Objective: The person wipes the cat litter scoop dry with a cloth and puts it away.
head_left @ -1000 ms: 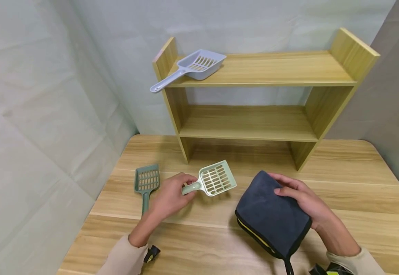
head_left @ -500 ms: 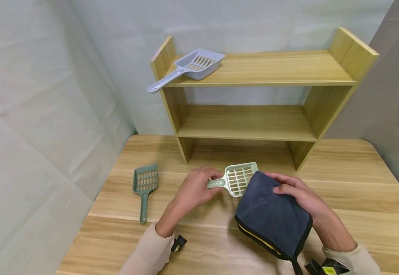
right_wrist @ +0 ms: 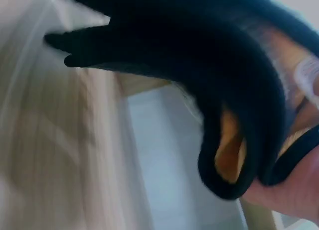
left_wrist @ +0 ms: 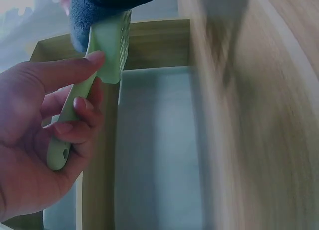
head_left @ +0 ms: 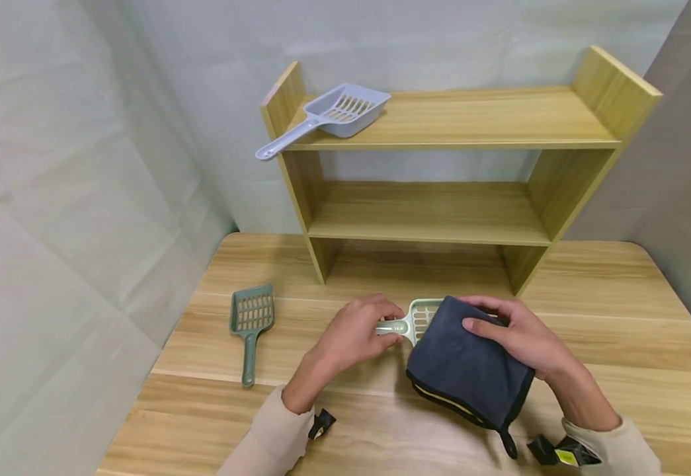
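Note:
My left hand (head_left: 357,334) grips the handle of a light green slotted litter scoop (head_left: 418,314). In the left wrist view, that hand's thumb and fingers wrap the scoop's handle (left_wrist: 70,108). A folded dark blue-grey cloth (head_left: 467,363) with a yellow underside covers most of the scoop's head. My right hand (head_left: 518,337) holds the cloth, thumb on top and the other fingers mostly hidden behind it. Up close in the right wrist view, the cloth (right_wrist: 159,46) shows black edging and folds with orange-yellow inside. Scoop and cloth are held above the table.
A darker green scoop (head_left: 251,324) lies on the wooden table (head_left: 202,423) at the left. Behind stands a wooden shelf (head_left: 434,208) with a lavender scoop (head_left: 345,112) on its top board, its handle sticking out past the left side.
My left hand has moved right with the light green scoop, whose head has gone behind the cloth. The right hand has stayed near its place, its thumb a little further over the cloth.

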### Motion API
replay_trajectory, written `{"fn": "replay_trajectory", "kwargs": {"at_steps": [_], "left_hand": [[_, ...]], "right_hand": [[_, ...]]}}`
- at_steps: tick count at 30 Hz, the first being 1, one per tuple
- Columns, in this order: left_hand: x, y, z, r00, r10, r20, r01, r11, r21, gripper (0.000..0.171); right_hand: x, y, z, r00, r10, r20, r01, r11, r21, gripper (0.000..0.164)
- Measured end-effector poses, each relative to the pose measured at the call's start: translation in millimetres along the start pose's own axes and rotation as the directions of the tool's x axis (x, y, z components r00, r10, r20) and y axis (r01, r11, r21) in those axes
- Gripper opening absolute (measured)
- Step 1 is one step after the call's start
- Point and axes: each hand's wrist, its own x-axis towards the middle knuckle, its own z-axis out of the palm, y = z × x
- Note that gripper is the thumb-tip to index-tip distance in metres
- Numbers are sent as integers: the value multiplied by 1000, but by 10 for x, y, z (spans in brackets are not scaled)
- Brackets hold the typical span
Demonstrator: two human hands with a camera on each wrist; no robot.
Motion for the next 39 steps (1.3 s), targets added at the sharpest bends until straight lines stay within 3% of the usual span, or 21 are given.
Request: {"fn": "replay_trajectory", "kwargs": {"at_steps": [4, 8, 12, 24, 35, 39], "left_hand": [[-22, -17, -29, 1000, 7, 16, -7, 1000, 0, 28], [-48, -41, -66, 1000, 10, 26, -10, 1000, 2, 28], [-76, -68, -87, 1000, 8, 10, -8, 1000, 1, 28], [-61, -41, -14, 1000, 8, 30, -8, 1000, -28, 26], [3, 49, 68, 998, -18, 62, 18, 1000, -11, 29], [3, 74, 94, 998, -22, 60, 22, 1000, -6, 28]], "right_hand": [[-14, -19, 8, 995, -62, -80, 44, 978, -202, 44], [-17, -23, 2, 982, -125, -143, 61, 921, -385, 37], [-2, -13, 7, 969, -172, -180, 65, 873, -483, 33], [126, 15, 218, 938, -290, -190, 129, 802, -583, 22], [189, 83, 339, 944, -276, -181, 133, 819, -558, 21], [201, 99, 363, 928, -331, -170, 164, 775, -610, 22]]}}
